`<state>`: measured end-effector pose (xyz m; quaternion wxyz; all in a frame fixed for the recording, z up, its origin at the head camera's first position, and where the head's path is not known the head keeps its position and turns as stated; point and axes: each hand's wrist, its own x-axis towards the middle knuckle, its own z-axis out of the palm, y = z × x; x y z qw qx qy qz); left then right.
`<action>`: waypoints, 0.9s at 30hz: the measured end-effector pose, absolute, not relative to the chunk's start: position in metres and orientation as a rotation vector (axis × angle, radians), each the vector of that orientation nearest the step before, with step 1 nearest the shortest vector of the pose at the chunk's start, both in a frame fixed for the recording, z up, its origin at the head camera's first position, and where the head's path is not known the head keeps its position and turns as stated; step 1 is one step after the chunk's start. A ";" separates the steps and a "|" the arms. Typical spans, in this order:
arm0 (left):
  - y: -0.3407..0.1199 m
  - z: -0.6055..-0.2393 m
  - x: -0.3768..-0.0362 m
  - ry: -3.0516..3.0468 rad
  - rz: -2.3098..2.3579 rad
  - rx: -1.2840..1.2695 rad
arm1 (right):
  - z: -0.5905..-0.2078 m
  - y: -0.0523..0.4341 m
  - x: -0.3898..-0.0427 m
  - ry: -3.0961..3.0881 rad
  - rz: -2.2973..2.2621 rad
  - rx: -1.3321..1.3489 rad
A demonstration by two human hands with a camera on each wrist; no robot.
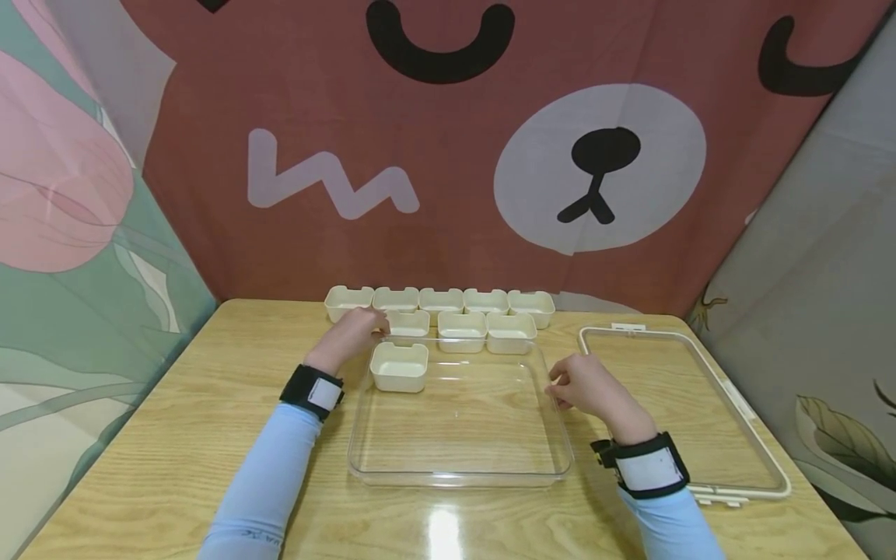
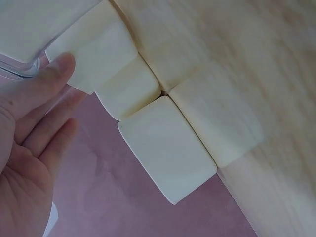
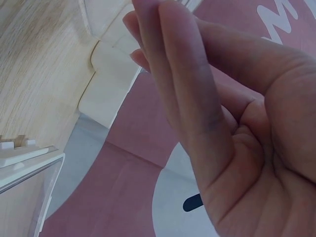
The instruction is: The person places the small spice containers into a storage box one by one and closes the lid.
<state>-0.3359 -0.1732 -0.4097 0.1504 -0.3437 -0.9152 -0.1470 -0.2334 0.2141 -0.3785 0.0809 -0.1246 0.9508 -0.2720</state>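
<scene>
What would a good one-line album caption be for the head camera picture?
Left hand reaches toward cream cups behind a clear tray holding one cup; right hand at its edge.

I see a clear tray [image 1: 462, 467] flat on the table, with one small cream cup [image 1: 399, 366] upright in its far left corner. Just behind it, my left hand [image 1: 348, 336] reaches the next cream cup [image 1: 408, 323].

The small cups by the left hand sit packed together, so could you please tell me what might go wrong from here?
1. The left hand reaches among touching cups; lifting one could nudge its neighbours.
2. The tray is clear, so its rim is easy to clip.
3. The right hand only rests near the tray rim, so the tray could slide.
</scene>
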 end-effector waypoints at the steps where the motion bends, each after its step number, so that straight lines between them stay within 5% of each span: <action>1: -0.173 -0.410 -0.336 -2.628 -0.425 -0.985 | -0.378 0.214 -0.233 2.844 -0.812 -0.369; 27: -0.173 -0.379 -0.321 -2.535 -0.333 -0.940 | -0.380 0.216 -0.233 2.842 -0.819 -0.371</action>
